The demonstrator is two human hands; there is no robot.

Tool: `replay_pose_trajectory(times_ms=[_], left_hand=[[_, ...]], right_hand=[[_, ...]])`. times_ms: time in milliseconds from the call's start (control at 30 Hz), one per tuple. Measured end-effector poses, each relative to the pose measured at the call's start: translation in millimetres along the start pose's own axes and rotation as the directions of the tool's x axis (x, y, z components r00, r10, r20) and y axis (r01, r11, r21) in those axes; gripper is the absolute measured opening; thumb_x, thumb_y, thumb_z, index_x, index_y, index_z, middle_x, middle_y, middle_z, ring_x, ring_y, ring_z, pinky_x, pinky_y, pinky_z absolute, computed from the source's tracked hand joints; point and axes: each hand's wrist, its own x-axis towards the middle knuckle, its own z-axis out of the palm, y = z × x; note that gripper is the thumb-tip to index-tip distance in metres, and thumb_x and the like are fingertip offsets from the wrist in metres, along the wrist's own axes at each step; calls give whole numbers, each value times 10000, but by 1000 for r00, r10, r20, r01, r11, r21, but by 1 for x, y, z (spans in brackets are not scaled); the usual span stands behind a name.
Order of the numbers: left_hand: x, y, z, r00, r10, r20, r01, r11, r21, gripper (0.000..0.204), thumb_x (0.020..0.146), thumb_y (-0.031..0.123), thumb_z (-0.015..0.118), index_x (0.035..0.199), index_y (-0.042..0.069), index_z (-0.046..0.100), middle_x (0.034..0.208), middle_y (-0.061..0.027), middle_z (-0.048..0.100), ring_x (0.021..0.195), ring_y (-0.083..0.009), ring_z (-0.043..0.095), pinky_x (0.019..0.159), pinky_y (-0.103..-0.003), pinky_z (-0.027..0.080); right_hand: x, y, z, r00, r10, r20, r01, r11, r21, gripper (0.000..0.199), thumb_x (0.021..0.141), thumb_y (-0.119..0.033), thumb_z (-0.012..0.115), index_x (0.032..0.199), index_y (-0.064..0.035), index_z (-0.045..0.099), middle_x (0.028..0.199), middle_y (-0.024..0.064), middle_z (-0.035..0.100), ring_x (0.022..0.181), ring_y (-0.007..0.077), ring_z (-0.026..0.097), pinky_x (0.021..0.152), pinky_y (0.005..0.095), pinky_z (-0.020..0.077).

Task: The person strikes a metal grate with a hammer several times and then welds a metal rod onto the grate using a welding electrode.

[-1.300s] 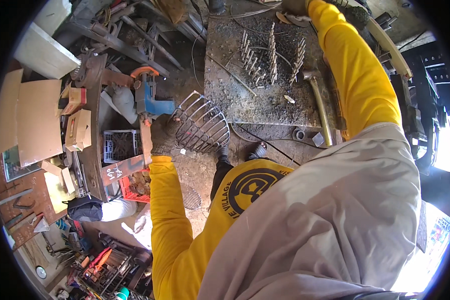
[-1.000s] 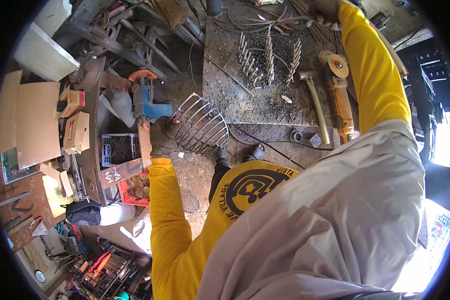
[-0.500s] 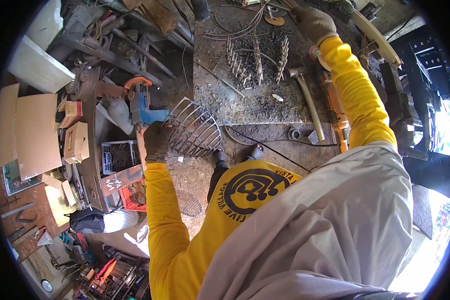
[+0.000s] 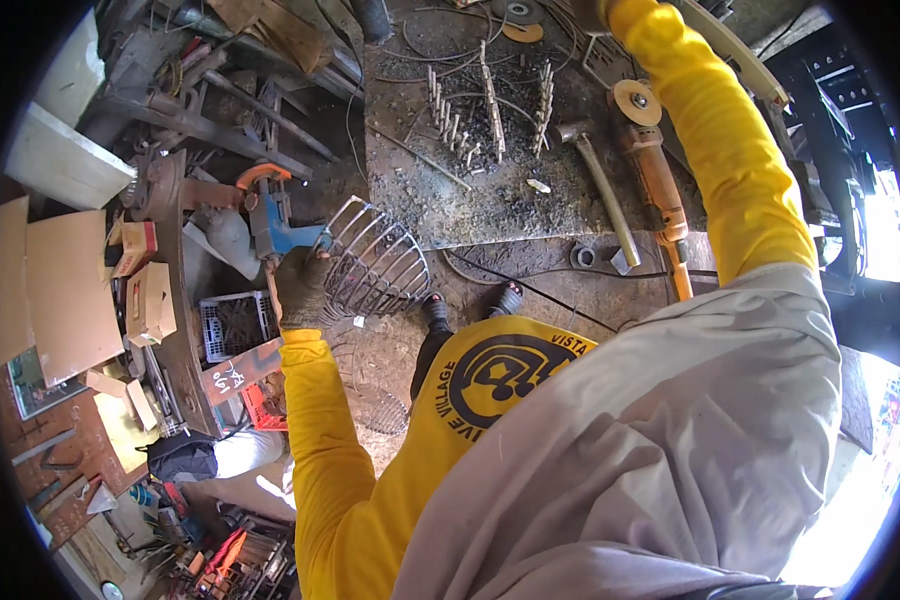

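My left hand (image 4: 303, 288), in a dark glove, is closed at the near-left side of a basket of bent metal rods (image 4: 378, 255), which opens away from me. Right beside that hand stands a blue tool with an orange handle (image 4: 270, 220). At the upper edge of the view, my gloved right hand (image 4: 592, 14) is mostly cut off, so its fingers are hidden. A thin bent rod (image 4: 592, 62) shows just below it. The nearest tool to that arm is an orange angle grinder (image 4: 653, 170) with a tan disc, lying on its side.
Rows of upright metal pegs (image 4: 492, 105) stand on the dirty metal table (image 4: 410, 205). A hammer (image 4: 600, 185) lies at their right. Cardboard boxes (image 4: 65, 285) and a crate (image 4: 232, 328) are at left. A black cable (image 4: 530, 283) crosses the floor near my feet.
My right hand has moved farther away, toward the upper edge, and the grinder's disc is now uncovered. My left hand stays by the basket. The whole view has shifted slightly.
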Motion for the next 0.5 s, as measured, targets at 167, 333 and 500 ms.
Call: replay_pose_trajectory(times_ms=[167,333,500], left_hand=[[-6,-8,-7,1000,-27,14,26,999,26,507,821,496,728,720,26,567,641,-32,540,639,-135,475,622,-321,372],[-20,-16,-2,998,-57,6,57,995,-78,467,820,467,730,762,24,597,668,-61,578,660,-153,514,636,-332,393],[-18,-20,3,998,-66,21,67,996,-55,464,816,470,728,784,22,611,696,-73,604,673,-170,549,645,-343,407]], right_hand=[[12,56,-6,980,-124,156,66,939,338,235,891,-191,573,1011,-19,680,929,160,657,801,335,637,696,440,518],[15,103,33,932,-169,320,-126,678,724,199,913,-230,571,979,-66,664,796,89,627,650,244,596,569,359,479],[-10,145,73,907,-197,371,-360,90,929,175,936,-269,569,947,-113,647,664,18,597,499,153,555,441,278,441]])
